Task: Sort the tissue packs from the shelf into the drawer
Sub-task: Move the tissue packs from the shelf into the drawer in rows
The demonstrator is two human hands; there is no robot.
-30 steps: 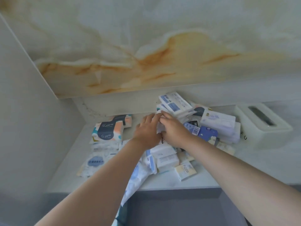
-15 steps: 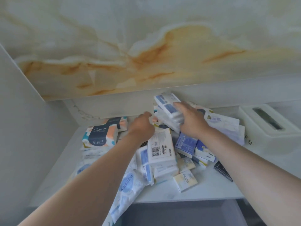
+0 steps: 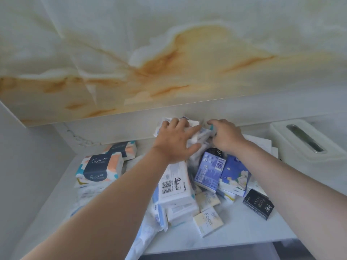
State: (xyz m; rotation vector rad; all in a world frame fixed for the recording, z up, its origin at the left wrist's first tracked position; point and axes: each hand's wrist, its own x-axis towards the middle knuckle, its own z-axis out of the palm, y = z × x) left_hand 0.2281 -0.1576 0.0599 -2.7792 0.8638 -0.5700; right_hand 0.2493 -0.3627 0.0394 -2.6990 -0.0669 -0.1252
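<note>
Since the frame half a second back, my left hand (image 3: 175, 140) has left the middle of the heap, uncurled, and climbed to the summit. My right hand (image 3: 226, 136) has slid sideways off the top stack to its far edge.

Hand state:
- Left hand: fingers straight and fanned, palm down, pressing flat on the top packs (image 3: 201, 135). The thumb is splayed toward me.
- Right hand: fingers curled over the far side of the same top packs, gripping their edge. The fingertips partly hide what lies beneath.
- The two hands sit close together, with only the top packs between them.

Location of work items:
- The tissue packs (image 3: 180, 209) lie heaped on the white shelf (image 3: 244, 235), directly under and nearer to me than both hands.

Materials and shapes:
- All packs are soft rectangular blocks in glossy plastic film.
- A white pack with a printed barcode (image 3: 173, 182) lies under my left wrist.
- Two blue packs (image 3: 209, 170) lean beneath my right wrist.
- A small black pack (image 3: 258, 203) sits beside my right forearm.
- Small cream packs (image 3: 207, 221) lie between my forearms.
- Patterned packs with dark labels (image 3: 97, 169) are stacked outboard of my left arm.
- A rigid, smooth tissue box with a slot (image 3: 308, 145) stands outboard of my right hand.
- A polished marble-look panel (image 3: 169, 53) with amber veining hangs above both hands.
</note>
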